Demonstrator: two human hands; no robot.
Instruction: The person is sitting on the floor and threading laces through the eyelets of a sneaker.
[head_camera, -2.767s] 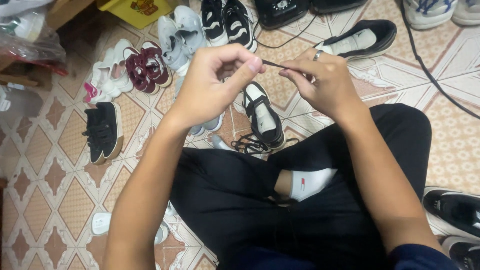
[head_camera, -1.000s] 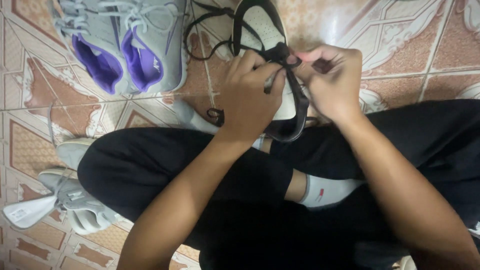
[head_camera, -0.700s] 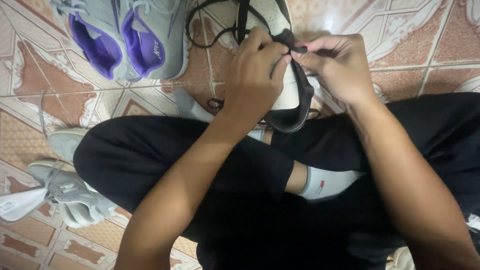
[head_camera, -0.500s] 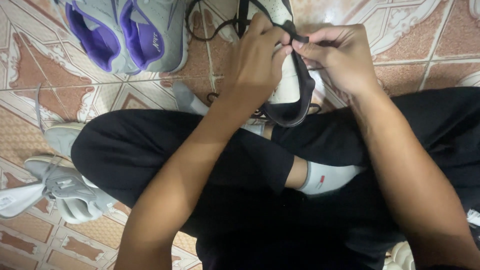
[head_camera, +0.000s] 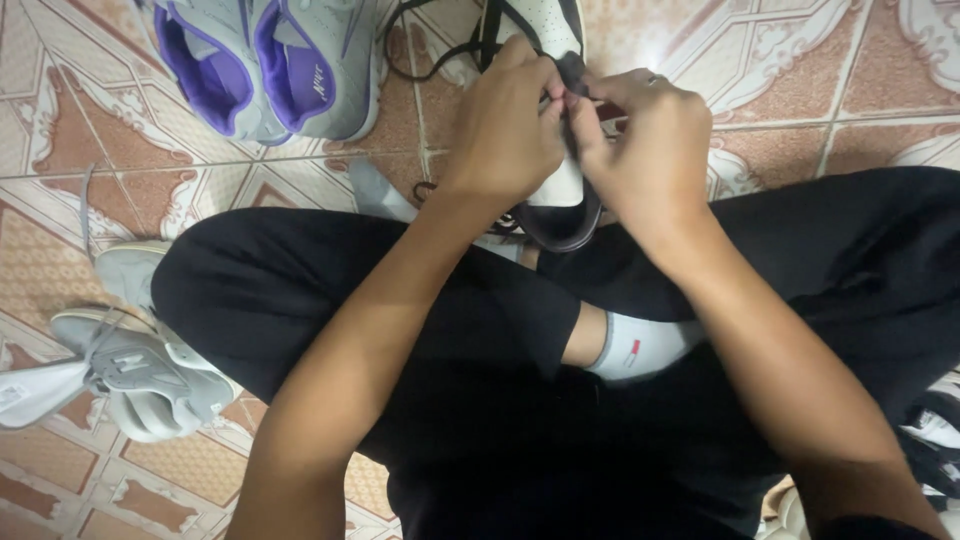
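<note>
Both hands now down at black-and-white shoe (head_camera: 565, 195): left hand (head_camera: 505, 125), right hand (head_camera: 650, 150) grips pinch black lace (head_camera: 572, 75) tight. Threading underway. Grey-purple sneakers (head_camera: 270, 60) far left.

A black-and-white sneaker (head_camera: 560, 190) sits heel toward the seated person, resting against crossed black-trousered legs on the patterned tiled floor (head_camera: 800, 90). Its cream insole and dark, rounded heel collar show below the knuckles; the toe end runs out of the top of the frame. A black shoelace (head_camera: 430, 45) loops loosely beside the sneaker's upper part, its end pinched between the left hand (head_camera: 505, 130) and the right hand (head_camera: 645, 145) above the tongue.
</note>
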